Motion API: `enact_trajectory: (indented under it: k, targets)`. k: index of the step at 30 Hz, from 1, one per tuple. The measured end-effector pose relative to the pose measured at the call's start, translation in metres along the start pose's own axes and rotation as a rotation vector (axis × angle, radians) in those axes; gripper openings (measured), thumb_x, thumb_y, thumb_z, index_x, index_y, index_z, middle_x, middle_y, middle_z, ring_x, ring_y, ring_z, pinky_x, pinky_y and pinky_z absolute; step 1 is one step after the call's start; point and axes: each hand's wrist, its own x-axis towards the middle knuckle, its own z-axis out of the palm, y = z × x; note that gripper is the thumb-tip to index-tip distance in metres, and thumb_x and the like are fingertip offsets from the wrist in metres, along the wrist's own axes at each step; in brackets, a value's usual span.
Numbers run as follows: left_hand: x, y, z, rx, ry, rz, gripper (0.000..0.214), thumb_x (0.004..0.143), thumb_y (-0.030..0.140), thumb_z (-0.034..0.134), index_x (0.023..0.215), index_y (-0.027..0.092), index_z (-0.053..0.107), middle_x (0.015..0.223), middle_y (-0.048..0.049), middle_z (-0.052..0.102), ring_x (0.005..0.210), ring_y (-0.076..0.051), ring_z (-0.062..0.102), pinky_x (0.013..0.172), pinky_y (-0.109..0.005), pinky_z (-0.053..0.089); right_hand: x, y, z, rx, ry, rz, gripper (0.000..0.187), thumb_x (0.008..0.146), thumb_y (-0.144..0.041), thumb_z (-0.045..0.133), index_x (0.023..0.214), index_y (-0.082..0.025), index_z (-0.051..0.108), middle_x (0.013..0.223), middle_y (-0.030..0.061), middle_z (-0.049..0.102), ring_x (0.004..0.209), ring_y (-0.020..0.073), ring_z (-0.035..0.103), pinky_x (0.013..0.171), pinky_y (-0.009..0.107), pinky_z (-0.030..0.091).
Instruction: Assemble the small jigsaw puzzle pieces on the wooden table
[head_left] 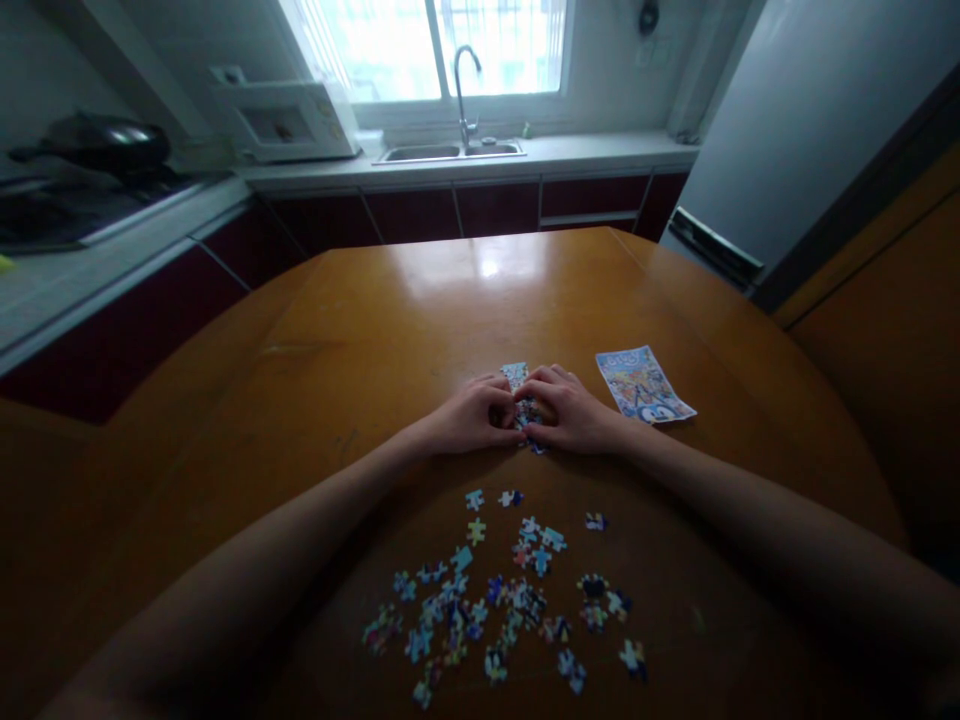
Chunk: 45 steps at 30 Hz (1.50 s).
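Note:
A small joined patch of jigsaw pieces (517, 378) lies on the brown wooden table (360, 330). Both hands rest on it with curled fingers. My left hand (472, 415) presses its left side, fingertips pinched against the pieces. My right hand (574, 410) covers its right side, thumb and fingers pressed down on the patch. Their fingertips nearly meet over the pieces. Several loose jigsaw pieces (502, 600) are scattered nearer to me, between my forearms.
A colourful picture card (643, 384) lies flat just right of my right hand. Beyond the table runs a counter with a sink and tap (457, 140), a microwave (289, 120), and a stove with a pan (105, 145) at left. A grey fridge (795, 130) stands at right.

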Motion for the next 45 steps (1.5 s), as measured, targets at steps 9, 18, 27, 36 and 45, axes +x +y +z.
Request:
enact_trajectory:
  k: [9, 18, 27, 36, 45]
  targets:
    - [0.0000, -0.0005, -0.0006, 0.021, -0.005, 0.001, 0.035, 0.082, 0.042, 0.076, 0.065, 0.017, 0.056, 0.083, -0.0026, 0.060, 0.083, -0.018, 0.055, 0.080, -0.032, 0.043, 0.0021, 0.0038, -0.0051, 0.004, -0.089, -0.016, 0.037, 0.084, -0.033, 0.075, 0.119, -0.026, 0.064, 0.122, 0.0088, 0.055, 0.117, 0.0295, 0.049, 0.103, 0.051, 0.039]
    - [0.0013, 0.0003, -0.0046, -0.037, -0.042, 0.025, 0.038, 0.087, 0.044, 0.069, 0.065, 0.017, 0.055, 0.086, -0.0040, 0.061, 0.085, -0.018, 0.055, 0.083, -0.033, 0.043, 0.0027, 0.0034, -0.0082, 0.029, -0.106, -0.004, 0.037, 0.087, -0.040, 0.073, 0.121, -0.028, 0.063, 0.125, 0.0086, 0.054, 0.121, 0.0291, 0.049, 0.107, 0.052, 0.039]
    - [0.0010, -0.0002, -0.0035, -0.016, -0.043, 0.018, 0.037, 0.087, 0.043, 0.068, 0.065, 0.017, 0.054, 0.086, -0.0041, 0.061, 0.085, -0.018, 0.055, 0.084, -0.033, 0.044, 0.0023, 0.0018, -0.0061, 0.019, -0.087, 0.030, 0.038, 0.085, -0.039, 0.074, 0.120, -0.028, 0.063, 0.130, 0.0092, 0.052, 0.126, 0.0298, 0.047, 0.109, 0.054, 0.037]
    - [0.0007, 0.0001, -0.0035, 0.002, -0.041, 0.011, 0.035, 0.086, 0.042, 0.069, 0.065, 0.018, 0.056, 0.085, -0.0035, 0.061, 0.085, -0.018, 0.055, 0.085, -0.034, 0.045, 0.0051, 0.0076, -0.0035, 0.084, -0.059, 0.068, 0.031, 0.087, -0.023, 0.068, 0.116, -0.028, 0.062, 0.129, 0.0087, 0.054, 0.125, 0.0286, 0.049, 0.109, 0.055, 0.037]
    - [0.0008, 0.0001, -0.0024, -0.003, -0.033, 0.015, 0.035, 0.086, 0.041, 0.069, 0.064, 0.017, 0.055, 0.085, -0.0039, 0.061, 0.086, -0.018, 0.054, 0.084, -0.033, 0.044, 0.0040, 0.0056, -0.0014, 0.031, -0.048, 0.045, 0.043, 0.080, -0.035, 0.078, 0.119, -0.026, 0.061, 0.130, 0.0099, 0.054, 0.124, 0.0306, 0.049, 0.107, 0.053, 0.038]
